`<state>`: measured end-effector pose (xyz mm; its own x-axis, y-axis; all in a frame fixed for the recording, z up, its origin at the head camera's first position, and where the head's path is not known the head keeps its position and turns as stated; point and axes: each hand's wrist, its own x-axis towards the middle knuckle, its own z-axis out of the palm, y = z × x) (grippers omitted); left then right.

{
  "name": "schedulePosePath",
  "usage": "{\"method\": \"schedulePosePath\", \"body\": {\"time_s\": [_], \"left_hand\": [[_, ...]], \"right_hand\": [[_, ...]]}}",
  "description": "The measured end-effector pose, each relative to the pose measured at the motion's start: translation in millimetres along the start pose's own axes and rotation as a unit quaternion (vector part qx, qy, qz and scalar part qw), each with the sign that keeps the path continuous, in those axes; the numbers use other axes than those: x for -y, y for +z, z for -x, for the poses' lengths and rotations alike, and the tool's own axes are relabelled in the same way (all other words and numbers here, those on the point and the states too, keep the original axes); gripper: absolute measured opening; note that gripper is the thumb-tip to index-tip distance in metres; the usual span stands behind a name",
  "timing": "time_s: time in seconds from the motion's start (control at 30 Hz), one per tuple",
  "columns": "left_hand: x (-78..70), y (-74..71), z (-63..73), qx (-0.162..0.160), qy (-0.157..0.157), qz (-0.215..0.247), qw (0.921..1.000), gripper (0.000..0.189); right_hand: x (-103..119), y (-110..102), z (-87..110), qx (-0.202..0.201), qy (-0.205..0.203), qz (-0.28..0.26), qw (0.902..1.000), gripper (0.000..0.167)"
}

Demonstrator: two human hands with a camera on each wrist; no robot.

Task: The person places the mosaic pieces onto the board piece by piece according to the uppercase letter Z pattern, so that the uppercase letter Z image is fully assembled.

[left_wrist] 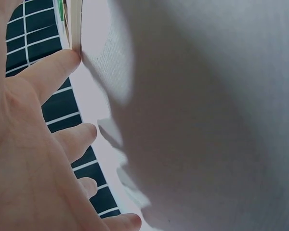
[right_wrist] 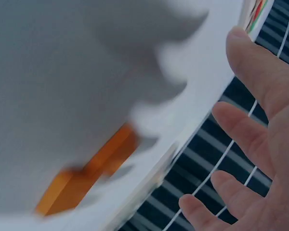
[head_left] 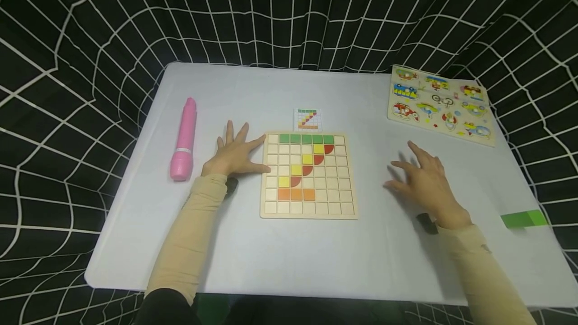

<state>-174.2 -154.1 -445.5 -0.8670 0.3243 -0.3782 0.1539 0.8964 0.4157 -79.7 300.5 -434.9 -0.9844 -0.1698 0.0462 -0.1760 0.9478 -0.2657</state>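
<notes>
A wooden grid board [head_left: 331, 209] lies mid-table with green squares [head_left: 300, 139] along its top row. Yellow squares [head_left: 296, 170] and red quarter-circles [head_left: 307, 170] run diagonally down to a short row of orange squares [head_left: 296, 194]. My left hand [head_left: 232, 154] spreads its fingers, with thumb and index at the board's left edge; the left wrist view shows a fingertip [left_wrist: 72, 57] against that edge. To the board's right, my right hand [head_left: 422, 184] is apart from it, fingers loosely spread, holding nothing. Orange blocks [right_wrist: 89, 171], blurred, appear below it in the right wrist view.
A small pattern card [head_left: 308, 120] lies just beyond the board. On the left is a pink torch-shaped object [head_left: 184, 139]. A vehicle peg puzzle [head_left: 440, 107] occupies the back right, and a green block [head_left: 524, 218] lies near the right edge. Black netted-pattern cloth surrounds the table.
</notes>
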Motion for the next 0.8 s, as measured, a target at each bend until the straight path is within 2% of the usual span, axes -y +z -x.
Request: {"method": "schedulePosePath", "body": {"time_s": [0.1,0.27,0.43,0.6,0.8], "left_hand": [[-0.9,-0.3,0.4,0.0,-0.001,-0.001,1.0,0.1],[-2.0,-0.5,1.0,-0.001,-0.003,-0.002,1.0,0.1],[-1.7,-0.4,0.3,-0.001,-0.003,-0.004,1.0,0.101],[-0.5,-0.4,-0.3,-0.003,-0.004,-0.003,1.0,0.101],[0.0,0.6,-1.0,0.001,-0.003,-0.002,1.0,0.1]], "right_hand": [[-15,-6,7.4,0.002,0.022,0.004,0.9997,0.056],[-31,-11,16.3,-0.005,0.018,0.019,0.9996,0.051],[-44,-11,20.7,0.027,0.028,0.042,0.9984,0.043],[-48,-10,20.5,0.039,0.037,0.041,0.9978,0.033],[-48,-8,18.0,0.052,0.039,0.032,0.9974,0.03]]}}
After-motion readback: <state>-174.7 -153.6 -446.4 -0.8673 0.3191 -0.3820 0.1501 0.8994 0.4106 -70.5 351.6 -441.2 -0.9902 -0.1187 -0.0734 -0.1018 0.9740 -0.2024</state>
